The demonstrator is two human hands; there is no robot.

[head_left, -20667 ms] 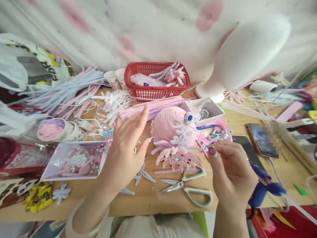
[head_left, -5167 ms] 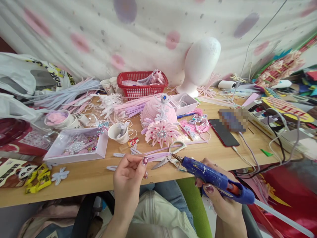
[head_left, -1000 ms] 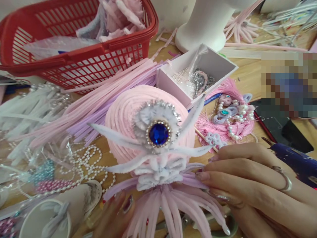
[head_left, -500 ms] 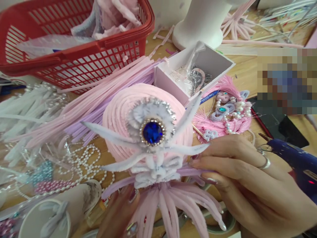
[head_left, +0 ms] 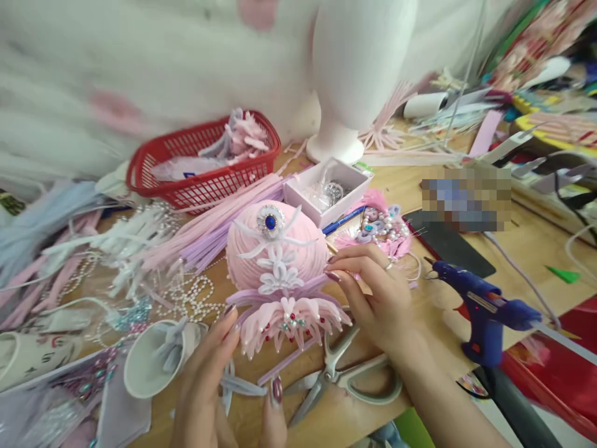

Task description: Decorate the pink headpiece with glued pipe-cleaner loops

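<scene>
A pale pink dome-shaped headpiece (head_left: 303, 239) wound from pipe cleaners sits upright at the middle of the table. On its front are a blue gem brooch (head_left: 270, 221), white curling strips, a white pipe-cleaner flower (head_left: 280, 275) and a fringe of pink loops (head_left: 289, 323) with red and pearl beads. My right hand (head_left: 373, 289) pinches the right end of a lilac pipe cleaner (head_left: 310, 287) between thumb and fingertips. My left hand (head_left: 209, 379) is open near the fringe's lower left, thumb apart from the fingers. Scissors (head_left: 331, 373) lie open below the fringe.
A blue glue gun (head_left: 485, 305) stands at the right by a dark phone (head_left: 452, 246). Behind are a red basket (head_left: 200, 186), a small white box (head_left: 326, 193) and a white mannequin head (head_left: 361, 68). A paper cup (head_left: 153, 367) and bead strings (head_left: 191, 298) lie left.
The view has drawn back and up, showing more table. The headpiece now tips so the beaded fringe faces me. My left hand has come away from its lower edge, fingers spread.
</scene>
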